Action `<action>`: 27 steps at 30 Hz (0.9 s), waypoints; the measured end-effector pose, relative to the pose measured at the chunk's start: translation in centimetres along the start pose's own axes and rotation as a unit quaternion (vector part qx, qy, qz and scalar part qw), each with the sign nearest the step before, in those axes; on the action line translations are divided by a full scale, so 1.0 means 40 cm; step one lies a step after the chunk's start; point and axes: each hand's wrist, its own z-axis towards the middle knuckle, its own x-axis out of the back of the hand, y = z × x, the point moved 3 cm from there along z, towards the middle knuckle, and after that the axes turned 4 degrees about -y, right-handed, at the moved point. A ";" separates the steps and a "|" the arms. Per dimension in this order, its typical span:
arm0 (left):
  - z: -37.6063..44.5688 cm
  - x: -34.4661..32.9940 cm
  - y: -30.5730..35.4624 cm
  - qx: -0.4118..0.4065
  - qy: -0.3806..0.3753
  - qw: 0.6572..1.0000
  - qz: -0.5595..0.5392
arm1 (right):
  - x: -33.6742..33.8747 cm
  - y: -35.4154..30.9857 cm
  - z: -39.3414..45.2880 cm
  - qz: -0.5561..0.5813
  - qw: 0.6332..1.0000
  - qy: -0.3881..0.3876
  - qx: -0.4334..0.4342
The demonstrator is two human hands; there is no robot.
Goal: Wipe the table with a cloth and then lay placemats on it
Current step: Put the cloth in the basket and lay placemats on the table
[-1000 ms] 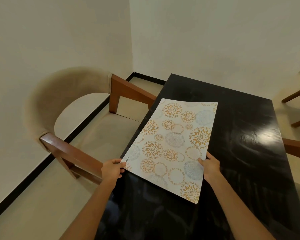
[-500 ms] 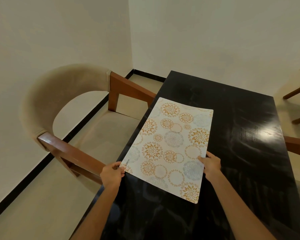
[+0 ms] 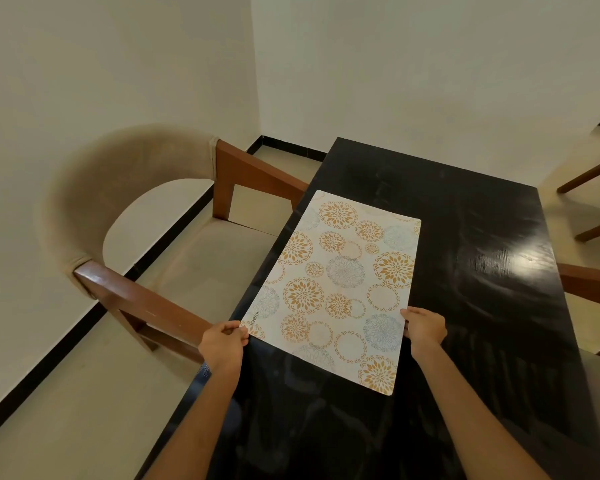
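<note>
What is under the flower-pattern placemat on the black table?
Under the placemat is the black table, near its left edge. Left hand and right hand pinch its near side. The covered tabletop cannot be seen.

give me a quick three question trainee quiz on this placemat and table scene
1. True or false: the white rectangular placemat with orange and grey floral circles lies on the glossy black wooden table.
2. Which hand grips the corner nearest the printed lettering: A) left hand B) right hand?
3. Fill in: the beige padded chair with brown wooden arms stands at the table's ____ side.

Key: 1 true; 2 A; 3 left
</note>
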 end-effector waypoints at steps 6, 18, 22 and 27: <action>-0.011 0.002 -0.004 -0.005 -0.002 1.000 -0.009 | 0.002 0.007 -0.006 -0.032 0.999 0.026 0.015; -0.015 0.001 -0.005 -0.014 0.010 1.000 -0.001 | 0.009 0.003 -0.037 -0.097 0.993 0.045 0.040; -0.016 -0.002 -0.006 -0.016 0.010 1.000 0.025 | 0.014 0.000 -0.043 -0.098 0.993 0.047 0.040; -0.011 -0.004 -0.013 -0.016 0.013 0.998 0.051 | 0.016 0.000 -0.045 -0.111 0.992 0.042 0.038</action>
